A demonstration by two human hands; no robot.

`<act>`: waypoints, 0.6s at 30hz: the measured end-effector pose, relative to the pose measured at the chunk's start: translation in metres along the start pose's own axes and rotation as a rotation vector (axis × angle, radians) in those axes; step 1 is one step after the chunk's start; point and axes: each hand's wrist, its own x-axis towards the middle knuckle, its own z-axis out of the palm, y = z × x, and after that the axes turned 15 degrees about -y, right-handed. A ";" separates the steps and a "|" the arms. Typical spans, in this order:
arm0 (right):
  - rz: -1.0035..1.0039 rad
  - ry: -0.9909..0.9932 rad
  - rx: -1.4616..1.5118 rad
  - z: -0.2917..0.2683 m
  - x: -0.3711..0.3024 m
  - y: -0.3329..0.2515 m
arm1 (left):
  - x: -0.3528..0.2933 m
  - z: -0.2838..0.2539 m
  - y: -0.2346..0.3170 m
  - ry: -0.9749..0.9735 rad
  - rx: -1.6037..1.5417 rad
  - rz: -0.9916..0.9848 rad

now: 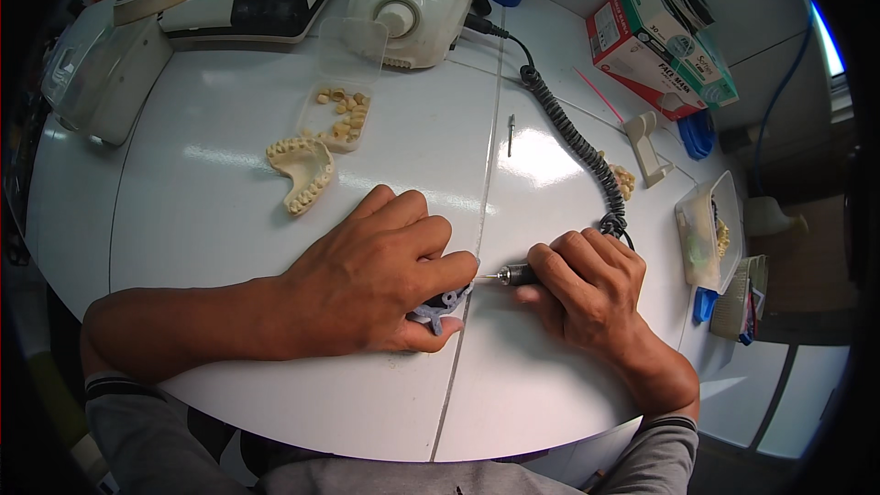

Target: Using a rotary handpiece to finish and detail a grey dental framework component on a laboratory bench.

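My left hand (362,270) is closed on a small grey-blue openwork dental piece (438,308), pinched between thumb and fingers just above the white table. Much of the piece is hidden under the fingers. In my right hand (591,289) is a black rotary handpiece (520,274), held sideways with its tip toward the left. A thin bur (488,276) sticks out of its silver nose and reaches the edge of the dental piece; whether the two touch I cannot tell. Fine crumbs lie on the table below my left hand.
Beyond my left hand lie a cream dental model (316,185) and a clear box of tooth pieces (356,133). A coiled cord (573,133) runs back to a white motor unit (412,14). A loose bur (511,136), a handpiece rest (647,151) and mask boxes (655,50) stand farther right.
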 end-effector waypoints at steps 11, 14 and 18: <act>0.034 0.013 -0.001 0.002 -0.001 -0.001 | -0.002 0.000 0.001 0.003 0.008 0.001; 0.037 0.015 -0.009 0.000 0.000 -0.002 | -0.001 0.001 0.000 0.003 0.010 -0.002; 0.031 0.005 -0.004 -0.001 -0.002 -0.002 | -0.001 0.001 0.000 0.010 0.032 0.009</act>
